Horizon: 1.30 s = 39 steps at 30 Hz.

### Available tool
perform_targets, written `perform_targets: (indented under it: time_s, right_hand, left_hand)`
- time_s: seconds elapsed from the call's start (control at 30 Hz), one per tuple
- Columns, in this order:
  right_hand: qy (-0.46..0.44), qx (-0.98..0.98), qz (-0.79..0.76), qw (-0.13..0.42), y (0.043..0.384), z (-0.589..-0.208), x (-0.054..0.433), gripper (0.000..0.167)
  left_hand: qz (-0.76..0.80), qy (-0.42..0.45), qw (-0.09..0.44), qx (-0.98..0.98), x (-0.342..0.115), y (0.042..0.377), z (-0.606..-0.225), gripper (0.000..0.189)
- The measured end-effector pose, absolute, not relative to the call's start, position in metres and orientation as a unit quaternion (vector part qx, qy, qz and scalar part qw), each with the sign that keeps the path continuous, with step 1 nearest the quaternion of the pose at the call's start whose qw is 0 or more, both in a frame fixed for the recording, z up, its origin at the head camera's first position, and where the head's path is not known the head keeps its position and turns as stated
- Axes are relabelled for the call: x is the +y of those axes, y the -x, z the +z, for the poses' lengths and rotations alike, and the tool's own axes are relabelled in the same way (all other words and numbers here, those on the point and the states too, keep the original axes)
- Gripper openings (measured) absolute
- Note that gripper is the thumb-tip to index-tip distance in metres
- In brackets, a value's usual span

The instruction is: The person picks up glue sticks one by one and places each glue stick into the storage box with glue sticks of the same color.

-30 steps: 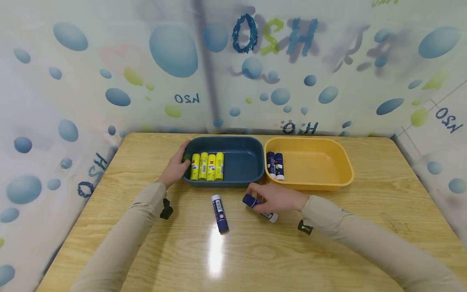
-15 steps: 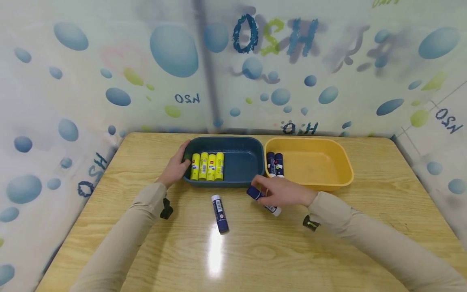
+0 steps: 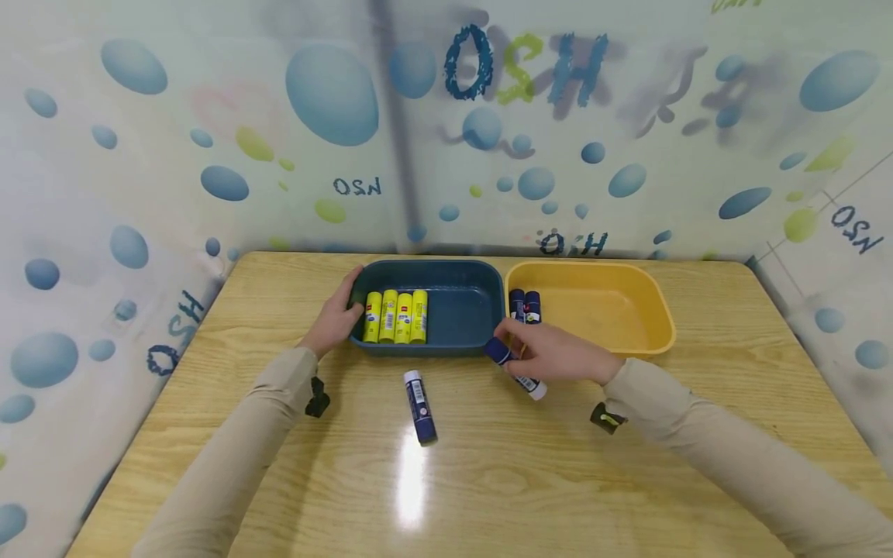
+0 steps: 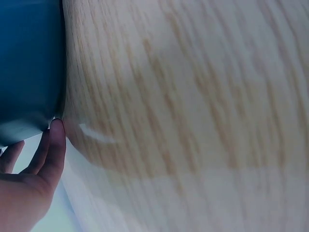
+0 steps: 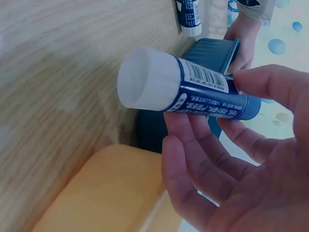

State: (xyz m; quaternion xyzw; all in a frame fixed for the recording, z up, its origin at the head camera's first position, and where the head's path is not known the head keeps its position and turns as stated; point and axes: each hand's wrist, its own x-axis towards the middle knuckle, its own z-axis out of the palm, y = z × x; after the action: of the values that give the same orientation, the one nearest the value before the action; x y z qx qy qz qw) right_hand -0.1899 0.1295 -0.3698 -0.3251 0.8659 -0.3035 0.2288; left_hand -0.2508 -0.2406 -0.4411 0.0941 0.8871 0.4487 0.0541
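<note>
My right hand [image 3: 558,353] pinches a dark blue glue stick [image 5: 207,92] with a white end, thumb on one side and fingers on the other. It is tilted in front of the yellow bin [image 3: 607,310], near the blue bin's front right corner. My left hand [image 3: 333,319] holds the left end of the blue bin [image 3: 463,310], thumb at the rim and fingers along the outer wall. Several yellow glue sticks [image 3: 396,318] stand in a row in that bin. Two blue glue sticks [image 3: 525,305] are at the yellow bin's left end, partly hidden by my right hand.
Another blue glue stick [image 3: 420,407] lies on the wooden table [image 3: 335,480] in front of the blue bin. The two bins stand side by side near the table's back edge. Behind them rises a wall [image 3: 432,155] with blue drop patterns.
My right hand has lifted the glue stick and carried it back and to the right, toward the yellow bin. My left hand has stayed at the blue bin.
</note>
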Motion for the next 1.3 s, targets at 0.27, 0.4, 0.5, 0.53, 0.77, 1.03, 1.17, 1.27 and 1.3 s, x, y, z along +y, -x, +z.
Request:
perform_targets:
  time_s: [0.27,0.4,0.5,0.53,0.77,1.03,1.17,1.27,1.3]
  right_hand:
    - [0.302,0.877,-0.295,0.229,0.195,-0.361,0.134,0.033]
    - [0.298,0.878,-0.3,0.222,0.198,-0.358,0.137,0.033]
    - [0.293,0.883,-0.303,0.208,0.2,-0.357,0.139,0.033]
    - [0.29,0.885,-0.304,0.202,0.201,-0.357,0.139,0.032]
    - [0.279,0.897,-0.303,0.161,0.211,-0.355,0.144,0.032]
    - [0.251,0.907,-0.293,0.166,0.221,-0.35,0.149,0.036]
    - [0.245,0.914,-0.281,0.161,0.226,-0.347,0.15,0.037]
    - [0.237,0.918,-0.278,0.157,0.23,-0.345,0.152,0.037]
    - [0.233,0.919,-0.277,0.157,0.232,-0.345,0.153,0.038]
  left_hand:
    - [0.451,-0.094,0.054,0.886,-0.241,0.252,-0.442,0.066]
    - [0.453,-0.095,0.054,0.885,-0.242,0.252,-0.443,0.066]
    - [0.453,-0.095,0.054,0.885,-0.242,0.251,-0.443,0.066]
    - [0.453,-0.095,0.054,0.885,-0.242,0.251,-0.443,0.066]
    - [0.452,-0.096,0.053,0.885,-0.241,0.252,-0.442,0.066]
    - [0.453,-0.093,0.056,0.885,-0.24,0.251,-0.44,0.066]
    - [0.456,-0.094,0.057,0.883,-0.241,0.251,-0.44,0.066]
    - [0.458,-0.094,0.057,0.882,-0.241,0.251,-0.44,0.066]
    - [0.458,-0.094,0.057,0.882,-0.241,0.251,-0.44,0.066]
